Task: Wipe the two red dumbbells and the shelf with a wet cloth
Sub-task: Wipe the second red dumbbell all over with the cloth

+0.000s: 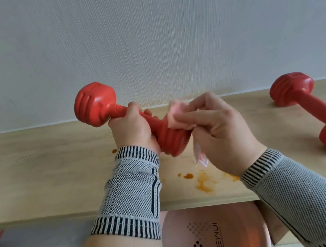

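Head view shows the left hand (131, 129) clenched round the handle of the raised dumbbell (117, 118), lifted above the shelf (36, 178), while the right hand (213, 131) pinches the pink cloth (175, 115) against its near head. Best to rotate the handle so the cloth reaches every ridge. The second dumbbell (321, 115) lies on the shelf, well right of both grips; orange stains (205, 183) sit below.

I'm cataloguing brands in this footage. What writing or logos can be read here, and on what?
"MEWUI" with a dot-pattern logo, printed sideways on the pink basin below the shelf.
A smaller line beside it: too small to read.
Embossed marks on the red dumbbell: not legible.
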The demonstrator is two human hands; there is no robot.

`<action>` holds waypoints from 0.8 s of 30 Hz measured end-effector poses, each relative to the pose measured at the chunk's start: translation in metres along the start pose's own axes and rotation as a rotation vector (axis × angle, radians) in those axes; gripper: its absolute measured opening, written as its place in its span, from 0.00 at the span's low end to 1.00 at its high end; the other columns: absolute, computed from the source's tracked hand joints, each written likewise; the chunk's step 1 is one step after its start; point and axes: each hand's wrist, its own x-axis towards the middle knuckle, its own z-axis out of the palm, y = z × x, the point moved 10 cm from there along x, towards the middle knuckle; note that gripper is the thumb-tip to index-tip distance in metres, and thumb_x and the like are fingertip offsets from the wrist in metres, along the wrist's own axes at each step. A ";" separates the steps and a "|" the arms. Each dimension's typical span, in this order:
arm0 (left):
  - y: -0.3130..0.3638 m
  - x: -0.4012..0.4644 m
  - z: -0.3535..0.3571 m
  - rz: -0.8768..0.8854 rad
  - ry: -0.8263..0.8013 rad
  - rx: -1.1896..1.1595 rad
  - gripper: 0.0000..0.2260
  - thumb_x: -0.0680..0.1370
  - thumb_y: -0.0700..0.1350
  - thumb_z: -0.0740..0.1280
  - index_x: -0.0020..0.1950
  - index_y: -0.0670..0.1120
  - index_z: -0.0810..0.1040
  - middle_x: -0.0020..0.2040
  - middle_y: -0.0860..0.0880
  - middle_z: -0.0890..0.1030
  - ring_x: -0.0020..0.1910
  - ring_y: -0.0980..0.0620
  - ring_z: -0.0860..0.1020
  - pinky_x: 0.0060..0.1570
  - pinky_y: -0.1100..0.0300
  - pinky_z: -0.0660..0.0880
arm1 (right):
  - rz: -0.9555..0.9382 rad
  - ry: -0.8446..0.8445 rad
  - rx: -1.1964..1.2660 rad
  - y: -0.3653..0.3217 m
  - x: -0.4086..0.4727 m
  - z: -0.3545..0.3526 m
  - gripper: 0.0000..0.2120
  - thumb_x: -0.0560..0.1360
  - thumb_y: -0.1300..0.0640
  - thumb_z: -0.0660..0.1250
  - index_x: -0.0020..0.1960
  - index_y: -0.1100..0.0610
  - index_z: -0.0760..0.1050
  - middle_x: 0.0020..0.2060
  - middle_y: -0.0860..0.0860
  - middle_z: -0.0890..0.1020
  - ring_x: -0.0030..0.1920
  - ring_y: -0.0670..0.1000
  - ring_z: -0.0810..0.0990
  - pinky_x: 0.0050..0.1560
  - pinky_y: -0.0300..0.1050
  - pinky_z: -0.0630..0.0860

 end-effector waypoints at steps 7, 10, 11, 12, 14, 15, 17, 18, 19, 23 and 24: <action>-0.005 0.001 -0.003 -0.007 0.016 0.036 0.14 0.80 0.42 0.64 0.64 0.37 0.71 0.36 0.47 0.76 0.29 0.54 0.77 0.31 0.60 0.77 | 0.031 -0.010 0.018 0.002 0.000 0.001 0.17 0.71 0.63 0.59 0.48 0.53 0.85 0.45 0.47 0.76 0.46 0.45 0.77 0.49 0.32 0.73; -0.007 0.000 0.000 -0.044 -0.009 0.006 0.07 0.80 0.42 0.64 0.56 0.40 0.72 0.36 0.47 0.75 0.30 0.53 0.77 0.33 0.57 0.79 | 0.102 0.006 0.046 0.015 0.005 -0.003 0.15 0.73 0.65 0.60 0.49 0.54 0.84 0.43 0.44 0.75 0.47 0.45 0.77 0.50 0.32 0.73; -0.008 -0.001 0.000 -0.048 -0.013 0.003 0.06 0.80 0.42 0.63 0.54 0.41 0.71 0.36 0.47 0.75 0.30 0.52 0.76 0.32 0.58 0.79 | 0.160 0.018 0.047 0.024 0.006 -0.006 0.15 0.74 0.66 0.61 0.50 0.54 0.84 0.43 0.44 0.76 0.48 0.46 0.77 0.52 0.34 0.73; -0.009 -0.003 0.001 -0.048 -0.013 0.009 0.05 0.81 0.42 0.63 0.53 0.41 0.71 0.35 0.47 0.75 0.29 0.53 0.76 0.31 0.59 0.77 | 0.191 0.027 0.046 0.029 0.005 -0.007 0.16 0.74 0.68 0.61 0.51 0.54 0.84 0.43 0.46 0.76 0.49 0.47 0.78 0.54 0.37 0.74; -0.009 -0.005 0.001 -0.054 -0.004 0.011 0.03 0.81 0.41 0.63 0.50 0.41 0.71 0.34 0.47 0.74 0.28 0.53 0.76 0.29 0.61 0.76 | 0.116 0.037 0.027 0.017 0.003 -0.008 0.16 0.73 0.67 0.61 0.49 0.54 0.84 0.45 0.48 0.77 0.48 0.49 0.78 0.52 0.38 0.74; -0.009 -0.005 0.000 -0.065 0.003 0.003 0.03 0.81 0.41 0.63 0.49 0.41 0.71 0.34 0.47 0.74 0.28 0.53 0.76 0.29 0.61 0.76 | 0.049 0.029 0.007 0.006 0.002 -0.006 0.16 0.72 0.65 0.60 0.49 0.54 0.84 0.45 0.48 0.76 0.47 0.49 0.78 0.50 0.38 0.74; -0.010 -0.004 -0.001 -0.094 0.011 -0.012 0.04 0.81 0.41 0.63 0.47 0.42 0.72 0.35 0.47 0.75 0.30 0.53 0.76 0.30 0.62 0.77 | -0.013 0.001 -0.006 -0.002 0.001 -0.002 0.17 0.70 0.63 0.58 0.49 0.54 0.85 0.45 0.47 0.75 0.47 0.49 0.78 0.48 0.39 0.74; -0.010 -0.005 -0.001 -0.100 0.008 -0.014 0.04 0.81 0.41 0.63 0.48 0.42 0.72 0.36 0.47 0.75 0.31 0.52 0.76 0.31 0.61 0.77 | 0.024 0.001 -0.004 0.005 0.003 -0.002 0.17 0.72 0.63 0.58 0.50 0.54 0.84 0.45 0.46 0.75 0.47 0.49 0.78 0.49 0.40 0.75; -0.011 -0.006 0.000 -0.102 0.003 -0.013 0.03 0.81 0.42 0.63 0.50 0.42 0.72 0.36 0.47 0.75 0.31 0.52 0.76 0.32 0.59 0.77 | 0.086 0.005 -0.004 0.015 0.005 -0.004 0.17 0.73 0.64 0.59 0.52 0.53 0.84 0.46 0.47 0.75 0.48 0.49 0.78 0.51 0.41 0.75; -0.013 -0.013 0.003 -0.138 0.001 -0.021 0.04 0.81 0.42 0.64 0.49 0.42 0.74 0.38 0.47 0.76 0.34 0.51 0.77 0.40 0.55 0.79 | 0.350 0.007 0.072 0.047 0.003 -0.006 0.19 0.75 0.68 0.60 0.56 0.50 0.82 0.47 0.45 0.77 0.51 0.42 0.77 0.56 0.31 0.71; -0.014 -0.014 0.004 -0.164 0.007 -0.064 0.04 0.81 0.41 0.64 0.47 0.42 0.74 0.38 0.47 0.76 0.35 0.51 0.77 0.41 0.55 0.79 | 0.397 0.019 0.124 0.053 0.001 -0.005 0.20 0.75 0.68 0.60 0.55 0.49 0.82 0.48 0.45 0.78 0.52 0.42 0.77 0.58 0.31 0.71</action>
